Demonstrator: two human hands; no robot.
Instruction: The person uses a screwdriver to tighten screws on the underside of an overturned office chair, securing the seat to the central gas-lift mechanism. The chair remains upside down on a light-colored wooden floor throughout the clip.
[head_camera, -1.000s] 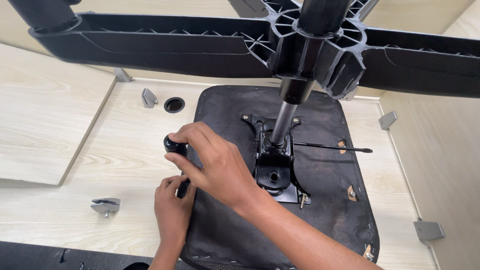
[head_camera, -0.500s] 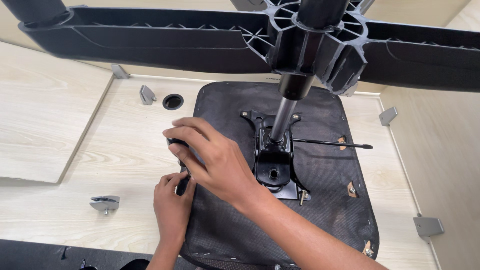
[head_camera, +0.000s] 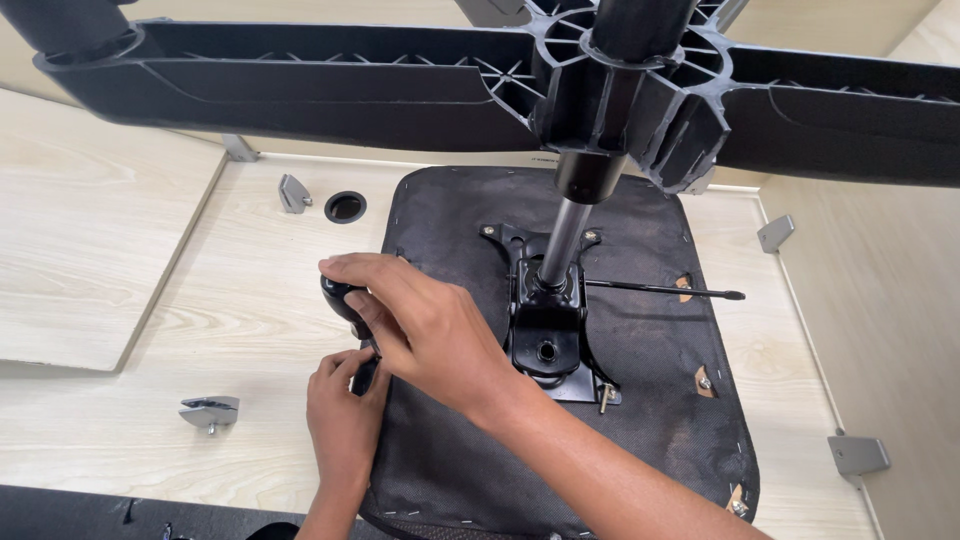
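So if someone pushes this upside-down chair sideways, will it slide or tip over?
The chair seat lies flat on the wooden surface, so probably sliding first. The star base high on the metal column makes it top-heavy, so a high push may tip it.

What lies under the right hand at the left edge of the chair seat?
Under the right hand a black rounded knob shows at the edge of the upturned seat. The left hand touches below it. Its fastening is covered.

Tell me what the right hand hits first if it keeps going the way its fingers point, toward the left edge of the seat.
The right hand already has its fingers over the black knob at the seat underside's left edge, so that comes first. Beyond it lies bare wooden tabletop; depth is hard to judge.
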